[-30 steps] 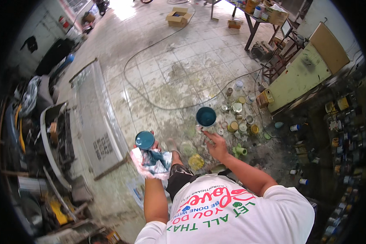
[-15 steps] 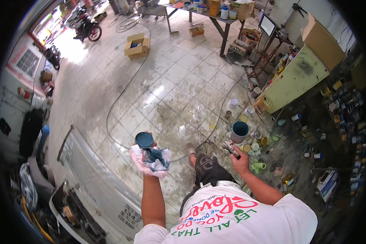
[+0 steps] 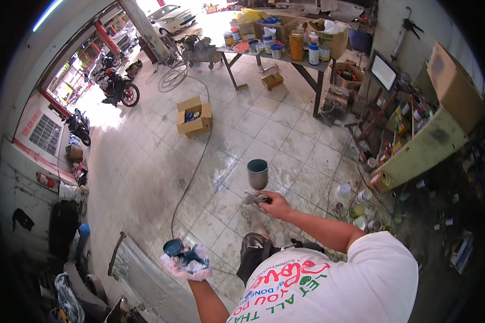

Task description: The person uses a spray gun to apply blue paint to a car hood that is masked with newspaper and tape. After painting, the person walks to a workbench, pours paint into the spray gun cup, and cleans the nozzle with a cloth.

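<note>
My right hand (image 3: pixel 277 205) grips a spray gun (image 3: pixel 253 197), its metal body jutting left from my fingers. An uncovered grey cup (image 3: pixel 258 180), stained dark teal inside, stands above the gun and appears attached to it. At the lower left, my left hand (image 3: pixel 197 281) is mostly hidden beneath a crumpled pink-and-white rag (image 3: pixel 200 272) smeared with dark blue. Beside the rag, the same hand holds a round lid (image 3: pixel 173 247) with a dark blue inner face.
Ahead on the tiled floor stands an opened cardboard box (image 3: pixel 194 125); a hose (image 3: pixel 199 161) runs past it. A cluttered table (image 3: pixel 302 63) is at the back. Paint cans (image 3: pixel 357 210) and a shelf unit (image 3: pixel 423 153) are at right. A plastic-covered panel (image 3: pixel 140 264) lies lower left.
The spray gun and its cup have swung left and forward with my right hand. My left hand has dropped lower and slightly left with the lid and rag. The view has tilted up.
</note>
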A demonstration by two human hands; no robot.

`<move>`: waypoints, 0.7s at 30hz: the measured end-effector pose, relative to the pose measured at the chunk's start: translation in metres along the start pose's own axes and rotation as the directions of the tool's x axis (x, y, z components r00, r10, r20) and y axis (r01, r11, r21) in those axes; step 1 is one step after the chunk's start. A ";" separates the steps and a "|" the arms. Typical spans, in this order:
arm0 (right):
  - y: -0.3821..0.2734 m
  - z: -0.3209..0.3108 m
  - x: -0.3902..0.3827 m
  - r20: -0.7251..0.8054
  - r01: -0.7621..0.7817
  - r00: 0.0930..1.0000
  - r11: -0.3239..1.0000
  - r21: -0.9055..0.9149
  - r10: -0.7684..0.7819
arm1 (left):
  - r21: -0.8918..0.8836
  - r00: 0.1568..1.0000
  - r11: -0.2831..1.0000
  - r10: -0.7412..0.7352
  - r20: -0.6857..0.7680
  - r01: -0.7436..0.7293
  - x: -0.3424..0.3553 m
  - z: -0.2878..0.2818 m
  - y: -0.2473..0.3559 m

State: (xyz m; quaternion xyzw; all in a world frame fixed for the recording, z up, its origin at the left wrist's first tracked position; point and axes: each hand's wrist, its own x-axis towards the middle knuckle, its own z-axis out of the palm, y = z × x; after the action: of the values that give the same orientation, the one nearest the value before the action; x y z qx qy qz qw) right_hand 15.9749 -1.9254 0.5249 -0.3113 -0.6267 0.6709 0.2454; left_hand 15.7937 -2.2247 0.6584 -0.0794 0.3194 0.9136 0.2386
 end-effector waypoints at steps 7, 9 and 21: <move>-0.057 0.035 0.229 -0.017 -0.110 0.994 0.988 0.109 0.112 | -0.021 0.834 0.865 -0.477 0.277 0.501 0.282 -0.024 -0.044; -0.068 0.011 0.286 -0.078 -0.127 0.988 0.990 0.058 0.131 | 0.034 0.840 0.856 -0.514 0.171 0.516 0.372 -0.002 -0.092; -0.050 -0.200 0.485 -0.765 -0.290 0.611 0.957 0.022 0.203 | 0.165 0.496 0.641 -0.709 0.501 0.750 0.772 0.387 -0.450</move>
State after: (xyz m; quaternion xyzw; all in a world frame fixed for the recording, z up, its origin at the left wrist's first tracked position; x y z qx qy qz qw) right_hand 15.7839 -1.4338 0.5172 -0.6588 -0.4510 0.4719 0.3740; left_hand 15.3412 -1.3804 0.4863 0.0359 0.1436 0.7224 0.6755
